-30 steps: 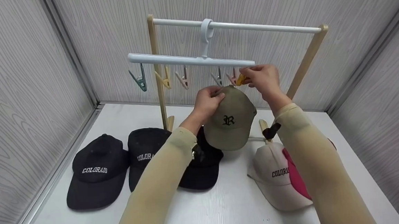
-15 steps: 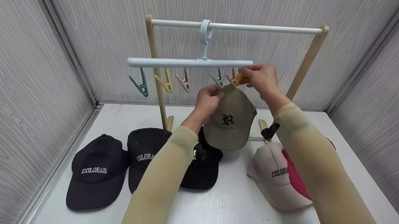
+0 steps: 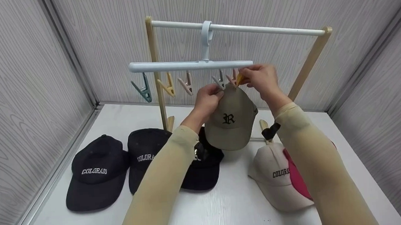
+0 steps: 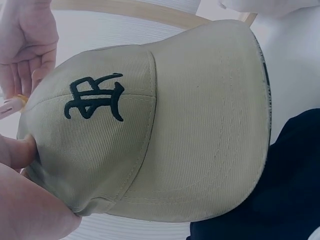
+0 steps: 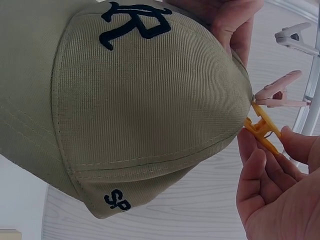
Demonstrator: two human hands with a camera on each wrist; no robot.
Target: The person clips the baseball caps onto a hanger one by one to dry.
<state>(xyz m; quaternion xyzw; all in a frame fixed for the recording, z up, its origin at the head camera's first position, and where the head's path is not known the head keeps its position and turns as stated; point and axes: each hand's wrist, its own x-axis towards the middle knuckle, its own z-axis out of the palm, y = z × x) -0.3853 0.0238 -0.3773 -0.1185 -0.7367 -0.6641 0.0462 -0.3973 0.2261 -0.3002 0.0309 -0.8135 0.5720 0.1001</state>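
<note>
An olive baseball cap point(image 3: 231, 133) with a dark embroidered letter R hangs in the air, brim down. My left hand point(image 3: 206, 101) grips its crown on the left side, thumb on the front. My right hand point(image 3: 263, 79) pinches an orange-yellow clip point(image 5: 262, 129) between thumb and fingers. The clip's jaw end is right at the top of the crown. A pink clip point(image 5: 280, 91) hangs next to it, its tip also at the crown. Both belong to the pale blue clip hanger point(image 3: 183, 64), which has several other clips in a row.
The hanger hooks over the white rail point(image 3: 268, 28) of a wooden-legged rack. On the white table point(image 3: 233, 201) lie a navy Colorado cap point(image 3: 96, 178), two black caps partly behind the left arm, a beige cap point(image 3: 278, 191) and a pink cap point(image 3: 298, 179). Walls enclose the back and sides.
The hanger's left end has dropped, so its bar is nearly level. The clip in my right hand and the cap's top overlap more. My left hand has shifted slightly.
</note>
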